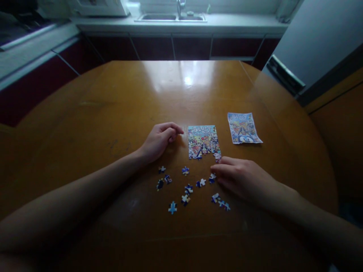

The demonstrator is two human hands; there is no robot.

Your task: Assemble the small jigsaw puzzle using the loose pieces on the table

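In the head view, a partly built puzzle [203,142] is seen lying flat on the brown table [113,113], its long axis running from near to far and its near edge ragged where pieces are missing. The left hand [159,141] is rested on the table just left of the puzzle, its fingers [172,130] curled loosely inward with the tips close to the puzzle's left edge; nothing can be seen held in them. The right hand [244,179] is laid flat, knuckles up, near the puzzle's near right corner, with its fingers [224,162] extended and close together. A piece [217,156] at that corner lies just beyond the fingertips, towards the far left of them; whether it is touched cannot be told. Loose pieces [187,189] are scattered on the near side of the puzzle, between the two forearms, and those at the right end of the scatter lie just beside the right hand, which is the nearer one to them. A printed picture [243,127] lies flat to the right of the puzzle, apart from both hands.
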